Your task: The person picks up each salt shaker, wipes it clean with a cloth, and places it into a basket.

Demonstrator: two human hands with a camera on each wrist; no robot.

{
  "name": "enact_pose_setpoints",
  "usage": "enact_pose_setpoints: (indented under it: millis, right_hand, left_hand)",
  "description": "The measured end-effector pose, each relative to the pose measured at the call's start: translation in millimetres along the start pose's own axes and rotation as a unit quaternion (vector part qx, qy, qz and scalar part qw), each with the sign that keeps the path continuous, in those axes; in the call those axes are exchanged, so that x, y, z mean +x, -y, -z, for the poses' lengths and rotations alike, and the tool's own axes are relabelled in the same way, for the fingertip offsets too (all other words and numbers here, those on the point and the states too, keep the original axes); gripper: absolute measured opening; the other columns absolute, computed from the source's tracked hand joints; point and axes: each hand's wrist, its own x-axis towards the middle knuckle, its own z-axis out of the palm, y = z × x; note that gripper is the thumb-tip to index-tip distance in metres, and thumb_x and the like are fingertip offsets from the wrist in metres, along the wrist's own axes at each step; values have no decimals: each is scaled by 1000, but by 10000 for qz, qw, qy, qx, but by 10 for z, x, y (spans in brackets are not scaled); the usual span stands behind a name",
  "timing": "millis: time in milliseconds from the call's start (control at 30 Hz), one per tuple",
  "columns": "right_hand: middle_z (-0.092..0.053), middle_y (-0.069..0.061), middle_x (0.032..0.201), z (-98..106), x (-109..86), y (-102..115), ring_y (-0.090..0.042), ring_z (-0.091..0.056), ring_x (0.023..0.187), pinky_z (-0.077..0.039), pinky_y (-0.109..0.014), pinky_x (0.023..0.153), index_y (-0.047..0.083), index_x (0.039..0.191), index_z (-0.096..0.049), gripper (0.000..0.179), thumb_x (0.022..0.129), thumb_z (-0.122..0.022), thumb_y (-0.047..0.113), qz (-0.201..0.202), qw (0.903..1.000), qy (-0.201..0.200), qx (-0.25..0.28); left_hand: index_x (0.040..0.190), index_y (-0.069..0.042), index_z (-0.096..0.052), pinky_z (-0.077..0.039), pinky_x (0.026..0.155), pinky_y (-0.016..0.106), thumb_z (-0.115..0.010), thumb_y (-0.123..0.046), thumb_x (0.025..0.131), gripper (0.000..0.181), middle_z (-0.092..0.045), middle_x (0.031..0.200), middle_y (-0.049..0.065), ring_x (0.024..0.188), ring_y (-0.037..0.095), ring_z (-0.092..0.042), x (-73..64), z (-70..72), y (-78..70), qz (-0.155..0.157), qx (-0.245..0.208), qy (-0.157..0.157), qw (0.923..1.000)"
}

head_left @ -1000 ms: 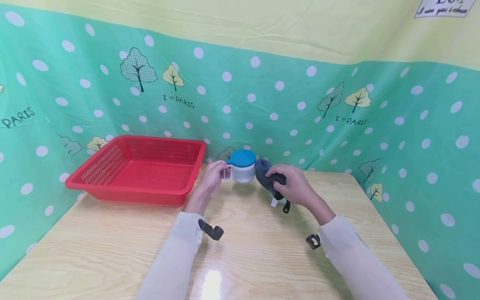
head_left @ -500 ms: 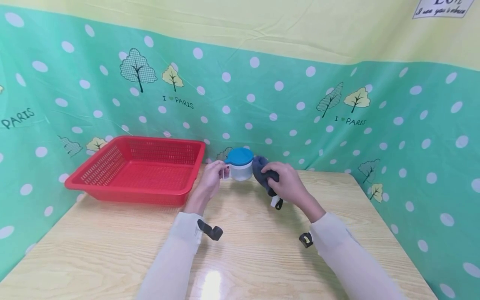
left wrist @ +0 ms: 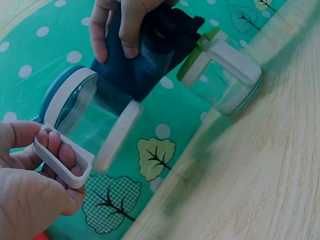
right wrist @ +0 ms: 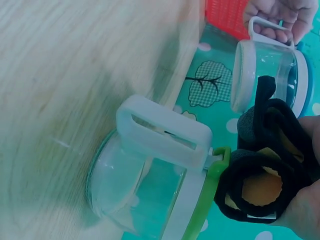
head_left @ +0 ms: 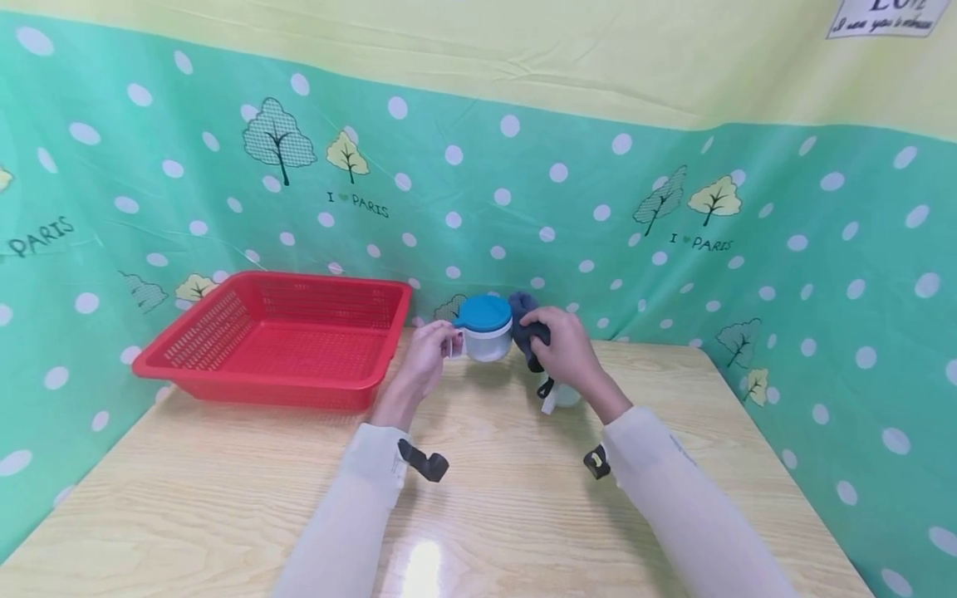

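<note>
My left hand (head_left: 428, 353) grips the pale handle of a clear jar (head_left: 488, 345) with a blue lid (head_left: 483, 313). This jar is held above the table, its shadow below it. My right hand (head_left: 566, 349) pinches a bunched dark blue cloth (left wrist: 131, 75) with black trim and a black loop. The cloth lies against the side of the blue-lidded jar, on the right in the head view. A second clear jar (right wrist: 150, 185), with a green lid (right wrist: 202, 200) and white handle, stands on the table below my right hand. In the head view that hand mostly hides it.
A red perforated plastic basket (head_left: 299, 390) sits on the left of the wooden table (head_left: 478, 490). Behind the table hangs a green and yellow printed curtain (head_left: 463, 183), close to the jars. It also runs along both sides.
My right hand has moved left and farther from me with the cloth, along the jar's side, uncovering more of the green-lidded jar. My left hand and its jar have barely shifted.
</note>
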Motion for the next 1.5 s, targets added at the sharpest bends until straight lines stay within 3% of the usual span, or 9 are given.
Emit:
enact_pose_setpoints:
  millis: [333,767,967,1167,1500]
  right_hand:
    - [-69,-16,124,24,-207,55,-38,-61,119,-49,-53,99,6,112,-73,26,89,-69,-5,386,9992,-99,75]
    - [-70,-12,123,25,-417,199,-35,-63,117,-54,-51,94,10,112,-73,29,87,-70,-5,714,9965,343,252]
    - [-71,-15,119,-50,-429,271,-32,-65,114,-56,-48,89,9,111,-73,29,86,-70,-5,875,9928,693,446]
    - [-71,-15,119,-110,-441,281,-29,-65,114,-55,-46,92,8,112,-74,28,87,-69,-4,751,9909,1002,491]
    - [-71,-13,122,-14,-341,326,-30,-65,116,-54,-47,93,10,112,-73,30,87,-70,-5,1002,9904,706,631]
  left_hand:
    - [78,-5,-55,-42,82,30,-44,1,101,26,-53,80,6,80,19,-50,33,4,35,-73,-72,-181,9998]
    - [78,-2,-55,-42,77,29,-45,4,100,25,-54,75,7,73,20,-49,54,-20,86,-158,-138,-213,9996]
    - [78,-4,-54,-45,76,28,-45,4,100,25,-55,74,5,72,18,-51,42,-11,76,-164,-149,-298,9993]
    - [81,-2,-56,-45,79,28,-45,4,100,23,-56,76,6,75,18,-54,31,10,85,-89,-79,-249,9996]
    - [84,0,-57,-47,78,27,-47,2,102,20,-56,78,5,77,17,-55,29,21,80,-57,0,-225,9997]
